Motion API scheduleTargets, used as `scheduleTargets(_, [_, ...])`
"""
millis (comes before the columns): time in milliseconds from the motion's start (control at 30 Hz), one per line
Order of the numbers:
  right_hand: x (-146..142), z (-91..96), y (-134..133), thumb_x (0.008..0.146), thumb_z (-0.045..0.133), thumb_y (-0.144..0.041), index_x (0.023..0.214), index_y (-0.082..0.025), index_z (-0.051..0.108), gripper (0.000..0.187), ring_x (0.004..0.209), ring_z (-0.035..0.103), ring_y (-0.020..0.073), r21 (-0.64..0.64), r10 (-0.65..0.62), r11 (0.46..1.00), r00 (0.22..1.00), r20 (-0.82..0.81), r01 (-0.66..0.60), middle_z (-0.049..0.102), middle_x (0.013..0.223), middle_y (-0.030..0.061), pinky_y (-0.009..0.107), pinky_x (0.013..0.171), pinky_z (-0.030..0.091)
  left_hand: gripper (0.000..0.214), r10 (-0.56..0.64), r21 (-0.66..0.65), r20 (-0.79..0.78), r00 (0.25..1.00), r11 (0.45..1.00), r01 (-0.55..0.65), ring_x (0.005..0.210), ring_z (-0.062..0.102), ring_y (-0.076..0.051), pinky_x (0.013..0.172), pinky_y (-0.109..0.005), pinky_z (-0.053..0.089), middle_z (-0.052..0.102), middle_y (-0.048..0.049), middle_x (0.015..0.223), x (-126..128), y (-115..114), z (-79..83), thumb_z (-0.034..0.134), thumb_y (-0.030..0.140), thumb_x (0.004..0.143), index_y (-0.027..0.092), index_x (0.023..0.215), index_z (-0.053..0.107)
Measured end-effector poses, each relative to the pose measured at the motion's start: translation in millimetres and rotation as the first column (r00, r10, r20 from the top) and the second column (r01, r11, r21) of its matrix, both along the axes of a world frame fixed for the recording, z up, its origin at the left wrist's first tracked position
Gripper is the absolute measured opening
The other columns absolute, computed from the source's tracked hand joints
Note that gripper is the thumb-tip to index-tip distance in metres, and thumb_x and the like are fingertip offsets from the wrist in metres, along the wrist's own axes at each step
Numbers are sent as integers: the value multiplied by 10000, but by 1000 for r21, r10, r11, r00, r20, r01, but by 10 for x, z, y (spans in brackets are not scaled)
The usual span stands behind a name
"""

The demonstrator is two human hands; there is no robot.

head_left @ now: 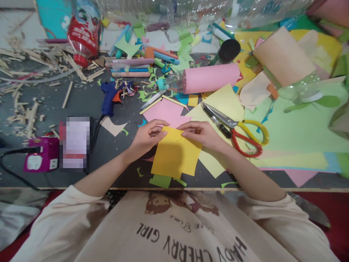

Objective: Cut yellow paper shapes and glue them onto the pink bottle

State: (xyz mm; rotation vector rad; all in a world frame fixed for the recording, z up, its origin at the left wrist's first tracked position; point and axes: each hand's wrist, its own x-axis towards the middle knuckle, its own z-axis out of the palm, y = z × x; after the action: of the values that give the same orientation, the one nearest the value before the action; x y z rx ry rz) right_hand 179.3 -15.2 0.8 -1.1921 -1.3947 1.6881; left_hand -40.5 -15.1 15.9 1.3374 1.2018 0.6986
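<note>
Head view: a yellow sheet (174, 158) is held just above the near edge of a dark desk (87, 98), gripped along its top by a person's two bare hands. The left hand (152, 134) pinches the top left corner between thumb and fingers; the right hand (198, 134) grips the top right part the same way, next to a thin curved line on the paper. A small step is cut into the sheet's bottom edge.

Green scraps (160, 181) show below it, with pink paper (170, 112) beyond the hands and a pale yellow sheet (215, 163) partly under the right arm. Scissors (233, 125) with one red and one yellow handle lie just right of the right hand, blades closed, beside a pen (219, 125).

Farther out, a blue glue gun (108, 97) rests left of the pink paper, beyond a purple socket box (40, 156). A pink-wrapped bottle (211, 78) lies on its side past the scissors, near a peach-wrapped bottle (285, 56). Wood sticks (32, 112) litter the left side, near a red-labelled bottle (84, 34); green paper (308, 120) spreads across the right.
</note>
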Motion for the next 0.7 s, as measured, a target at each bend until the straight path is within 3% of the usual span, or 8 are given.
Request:
scheduleTargets(267, [-2, 8, 10, 759, 744, -351, 913, -224, 792, 205, 837, 704, 168, 3, 19, 1000, 1000, 1, -19, 790, 972, 48, 345, 805, 563, 245, 25, -17, 15, 1000, 1000, -24, 586, 569, -95, 534, -180, 411, 643, 9, 677, 6, -8, -25, 704, 356, 737, 184, 907, 661])
scheduleTargets(467, [-21, 52, 32, 766, 723, -325, 901, -224, 792, 182, 777, 688, 157, 30, 63, 998, 998, 0, -63, 785, 893, 31, 315, 735, 549, 227, 31, -45, 46, 998, 999, -29, 555, 541, -80, 517, -169, 404, 633, 20, 660, -9, 9, 19, 725, 324, 706, 178, 866, 656])
scheduleTargets(600, [16, 171, 126, 779, 702, -323, 904, -230, 794, 181, 703, 651, 143, 60, 182, 981, 982, 48, -184, 773, 833, 15, 286, 650, 508, 283, -54, -128, 31, 998, 990, 58, 638, 615, -105, 566, -178, 456, 706, -15, 772, -23, 31, 112, 717, 314, 713, 177, 959, 690])
scheduleTargets(700, [57, 299, 241, 791, 681, -298, 910, -232, 805, 184, 650, 605, 130, 80, 323, 939, 939, 117, -333, 761, 794, 4, 267, 593, 459, 225, -171, -168, 56, 984, 970, 178, 620, 615, -118, 546, -194, 449, 706, -24, 732, -31, 48, 133, 703, 371, 733, 166, 826, 703])
